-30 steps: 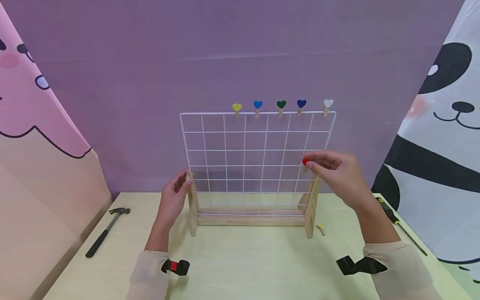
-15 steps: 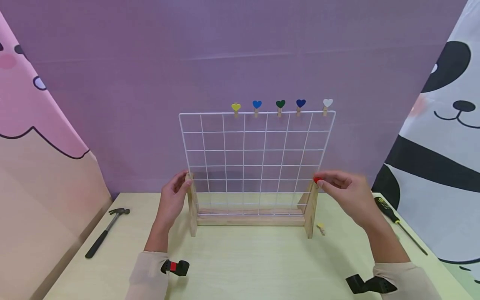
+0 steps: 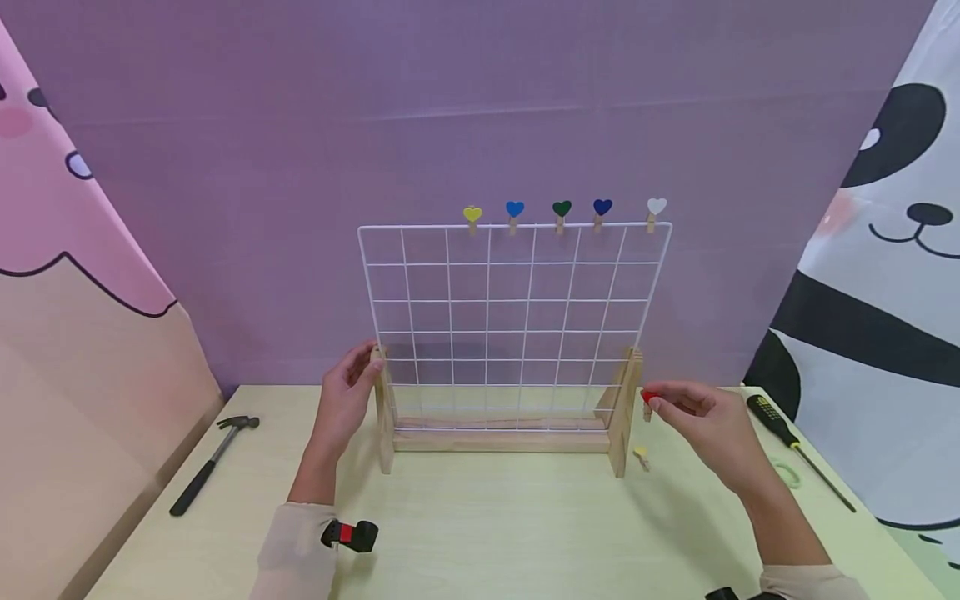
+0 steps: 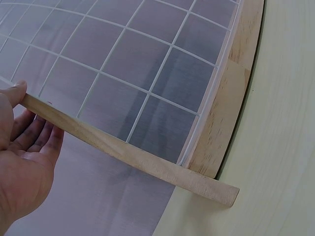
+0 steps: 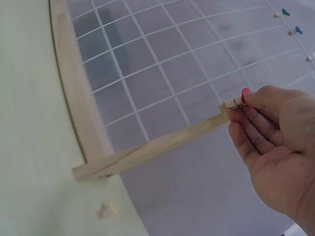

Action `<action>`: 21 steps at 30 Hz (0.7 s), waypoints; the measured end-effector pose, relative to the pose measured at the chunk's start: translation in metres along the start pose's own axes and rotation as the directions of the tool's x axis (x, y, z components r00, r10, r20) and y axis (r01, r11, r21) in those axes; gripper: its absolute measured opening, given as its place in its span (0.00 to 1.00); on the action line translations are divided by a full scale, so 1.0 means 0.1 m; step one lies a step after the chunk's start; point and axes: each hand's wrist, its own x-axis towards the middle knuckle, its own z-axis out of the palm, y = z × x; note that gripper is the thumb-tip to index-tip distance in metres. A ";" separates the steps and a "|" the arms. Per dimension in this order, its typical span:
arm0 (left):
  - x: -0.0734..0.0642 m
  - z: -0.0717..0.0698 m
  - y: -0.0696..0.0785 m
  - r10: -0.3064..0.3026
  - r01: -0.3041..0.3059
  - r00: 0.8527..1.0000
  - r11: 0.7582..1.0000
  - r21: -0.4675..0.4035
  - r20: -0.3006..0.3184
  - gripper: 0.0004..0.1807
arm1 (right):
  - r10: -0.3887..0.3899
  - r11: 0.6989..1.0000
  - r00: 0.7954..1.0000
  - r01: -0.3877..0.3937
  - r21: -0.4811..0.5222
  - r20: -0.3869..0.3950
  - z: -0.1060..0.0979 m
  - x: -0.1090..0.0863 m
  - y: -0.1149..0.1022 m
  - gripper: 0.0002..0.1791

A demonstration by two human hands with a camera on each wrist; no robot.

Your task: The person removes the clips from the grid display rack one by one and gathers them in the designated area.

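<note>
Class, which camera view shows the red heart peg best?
The right wrist view: the red heart peg appears largest there, its wooden body side-on, pinched by the right hand. The head view shows it small, its heart partly covered by the hand. The left wrist view does not show it.

Both arms of the person reach forward over the table (image 3: 480,533). The left hand (image 3: 345,402) is raised near the far edge, toward the far left corner; its thumb (image 4: 14,93) lies opposite to the fingers (image 4: 48,137), which are bent in a grip. The right hand (image 3: 705,427) is nearer to the far right corner, its thumb (image 5: 269,100) and forefinger making a pinch. Pale sleeves (image 3: 296,550) cover both forearms, and both wrists are bare.
</note>
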 end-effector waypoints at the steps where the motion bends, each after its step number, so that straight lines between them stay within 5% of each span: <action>1: 0.00 0.00 0.00 -0.002 0.002 1.000 1.000 0.000 0.000 0.25 | 0.005 1.000 1.000 -0.005 -0.006 0.000 0.00 -0.02 0.02 0.18; 21: 0.00 0.00 0.00 -0.002 0.002 1.000 1.000 0.003 -0.009 0.26 | 0.038 0.998 0.999 -0.038 0.045 0.004 0.02 -0.17 0.46 0.17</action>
